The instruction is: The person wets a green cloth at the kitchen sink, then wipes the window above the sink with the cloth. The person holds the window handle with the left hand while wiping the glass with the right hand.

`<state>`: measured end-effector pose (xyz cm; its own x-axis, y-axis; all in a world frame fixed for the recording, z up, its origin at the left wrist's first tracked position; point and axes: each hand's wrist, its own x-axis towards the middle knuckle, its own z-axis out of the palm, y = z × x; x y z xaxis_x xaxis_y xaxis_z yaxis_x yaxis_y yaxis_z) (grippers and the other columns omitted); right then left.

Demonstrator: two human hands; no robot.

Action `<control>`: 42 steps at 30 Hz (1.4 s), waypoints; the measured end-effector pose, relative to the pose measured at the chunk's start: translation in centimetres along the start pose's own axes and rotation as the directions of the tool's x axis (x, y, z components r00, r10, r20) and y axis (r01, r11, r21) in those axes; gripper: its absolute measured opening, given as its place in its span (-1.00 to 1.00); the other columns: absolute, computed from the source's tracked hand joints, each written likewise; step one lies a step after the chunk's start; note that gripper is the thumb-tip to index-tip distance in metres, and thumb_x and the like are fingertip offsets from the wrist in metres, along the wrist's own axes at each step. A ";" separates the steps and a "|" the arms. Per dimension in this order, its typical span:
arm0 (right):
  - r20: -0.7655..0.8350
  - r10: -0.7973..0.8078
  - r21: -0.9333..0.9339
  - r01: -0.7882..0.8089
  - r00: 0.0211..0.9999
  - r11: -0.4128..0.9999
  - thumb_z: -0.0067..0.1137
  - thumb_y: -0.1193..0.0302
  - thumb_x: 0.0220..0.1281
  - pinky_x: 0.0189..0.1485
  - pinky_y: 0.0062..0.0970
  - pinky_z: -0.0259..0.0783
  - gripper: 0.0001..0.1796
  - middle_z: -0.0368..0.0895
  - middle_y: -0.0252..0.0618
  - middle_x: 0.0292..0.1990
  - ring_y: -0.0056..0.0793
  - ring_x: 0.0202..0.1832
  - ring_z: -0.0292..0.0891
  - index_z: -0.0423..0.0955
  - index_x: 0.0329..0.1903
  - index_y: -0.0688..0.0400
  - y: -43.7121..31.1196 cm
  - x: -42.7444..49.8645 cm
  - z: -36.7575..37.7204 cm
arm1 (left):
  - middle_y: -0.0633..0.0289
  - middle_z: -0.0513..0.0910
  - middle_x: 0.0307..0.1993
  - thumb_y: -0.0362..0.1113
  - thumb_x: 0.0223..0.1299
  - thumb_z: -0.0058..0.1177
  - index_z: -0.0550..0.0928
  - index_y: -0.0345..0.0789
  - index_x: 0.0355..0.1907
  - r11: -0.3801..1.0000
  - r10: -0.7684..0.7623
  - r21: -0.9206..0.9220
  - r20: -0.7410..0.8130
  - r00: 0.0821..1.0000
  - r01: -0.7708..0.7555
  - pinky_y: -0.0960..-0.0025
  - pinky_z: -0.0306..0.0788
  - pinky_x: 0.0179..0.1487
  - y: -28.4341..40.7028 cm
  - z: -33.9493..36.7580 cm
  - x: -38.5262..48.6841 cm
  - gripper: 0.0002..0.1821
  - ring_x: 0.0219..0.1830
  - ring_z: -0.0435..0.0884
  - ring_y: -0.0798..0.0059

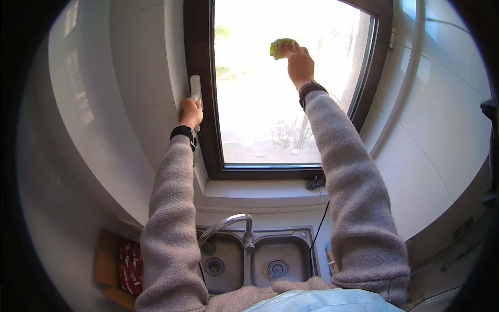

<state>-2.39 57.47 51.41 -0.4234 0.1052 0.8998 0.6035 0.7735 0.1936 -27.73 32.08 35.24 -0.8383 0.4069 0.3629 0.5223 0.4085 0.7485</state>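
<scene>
My right hand (301, 66) is raised in front of the window pane (257, 105), gripping a folded green cloth or sponge (277, 49). The green piece appears to lie against the glass, though bright outdoor light washes out the contact. On the left, my left hand (191, 113) is closed around the white window handle (195, 86), which is mounted on the dark brown window frame (200, 50). Both wrists carry a dark band over beige knit sleeves.
Below the window is a stainless-steel double sink (247, 269) with a curved chrome faucet (230, 221). A dark bundled object (315, 182) sits on the white sill (257, 189), near a black cable (322, 220). At lower left stands a cardboard box (107, 257) holding a red patterned package (130, 267).
</scene>
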 end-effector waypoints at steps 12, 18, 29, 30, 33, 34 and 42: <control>-0.097 -0.082 -0.042 0.078 0.992 0.996 0.08 0.51 0.25 -0.08 -0.45 0.64 -0.51 0.43 -0.28 0.14 -0.28 0.01 0.49 0.43 0.26 0.07 -0.2 -3.5 1.7 | -0.43 0.43 0.14 0.06 0.48 -0.34 0.12 -0.53 0.26 1.000 0.010 -0.002 -0.040 0.999 -0.010 0.02 0.33 0.23 -0.3 0.4 0.3 -0.35 0.18 0.44 -0.23; -0.116 -0.086 -0.010 0.085 0.990 0.996 0.07 0.51 0.25 -0.09 -0.44 0.64 -0.55 0.44 -0.26 0.13 -0.27 0.00 0.49 0.45 0.22 0.09 -0.4 -5.0 2.3 | -0.42 0.41 0.18 0.08 0.48 -0.36 0.05 -0.55 0.33 1.000 -0.005 0.021 -0.042 0.999 0.006 0.04 0.32 0.26 -0.2 0.4 0.2 -0.29 0.21 0.42 -0.23; -0.039 -0.084 -0.003 0.084 0.996 0.997 0.02 0.58 0.20 -0.08 -0.43 0.62 -0.46 0.44 -0.24 0.16 -0.25 0.01 0.47 0.42 0.27 0.03 -0.9 -7.0 2.9 | -0.41 0.32 0.26 0.06 0.49 -0.36 0.02 -0.57 0.36 1.000 0.011 0.028 -0.025 1.000 -0.010 0.05 0.28 0.30 0.4 -0.1 -0.4 -0.28 0.28 0.35 -0.22; -0.039 -0.085 -0.006 0.085 0.996 0.996 0.03 0.58 0.20 -0.08 -0.43 0.62 -0.46 0.44 -0.24 0.16 -0.25 0.01 0.47 0.42 0.27 0.03 -0.9 -7.2 2.9 | -0.41 0.32 0.26 0.06 0.49 -0.36 0.02 -0.57 0.36 1.000 -0.008 0.020 -0.028 1.000 0.009 0.05 0.28 0.30 0.4 0.0 -0.4 -0.28 0.28 0.35 -0.22; -0.042 -0.087 -0.003 0.087 0.995 0.996 0.03 0.58 0.19 -0.08 -0.43 0.62 -0.46 0.44 -0.24 0.16 -0.24 0.01 0.47 0.42 0.27 0.03 -1.0 -7.8 3.0 | -0.42 0.33 0.24 0.05 0.49 -0.34 0.02 -0.57 0.35 1.000 -0.002 0.021 -0.028 1.000 0.002 0.04 0.29 0.29 0.3 0.0 -0.4 -0.28 0.26 0.37 -0.23; -0.007 -0.075 -0.007 0.075 0.997 0.997 0.03 0.57 0.19 -0.08 -0.43 0.62 -0.46 0.44 -0.23 0.16 -0.24 0.01 0.47 0.42 0.27 0.03 -1.0 -8.0 3.1 | -0.42 0.34 0.22 0.05 0.49 -0.34 0.03 -0.57 0.34 1.000 0.028 0.015 -0.041 0.999 -0.027 0.04 0.30 0.28 0.3 0.1 -0.3 -0.28 0.25 0.37 -0.24; -0.032 -0.101 0.034 0.102 0.994 0.994 0.04 0.57 0.18 -0.11 -0.40 0.63 -0.48 0.45 -0.22 0.15 -0.23 -0.01 0.48 0.45 0.24 0.04 -1.1 -9.4 3.2 | -0.45 0.48 0.04 0.05 0.47 -0.31 0.18 -0.52 0.13 0.999 0.049 -0.003 -0.083 0.995 -0.050 -0.03 0.36 0.16 0.1 0.2 -0.3 -0.42 0.12 0.46 -0.29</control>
<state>-1.24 57.68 41.49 -0.4600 0.0062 0.8879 0.5341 0.8007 0.2711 -27.37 32.14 35.05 -0.8216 0.3572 0.4443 0.5629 0.3853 0.7312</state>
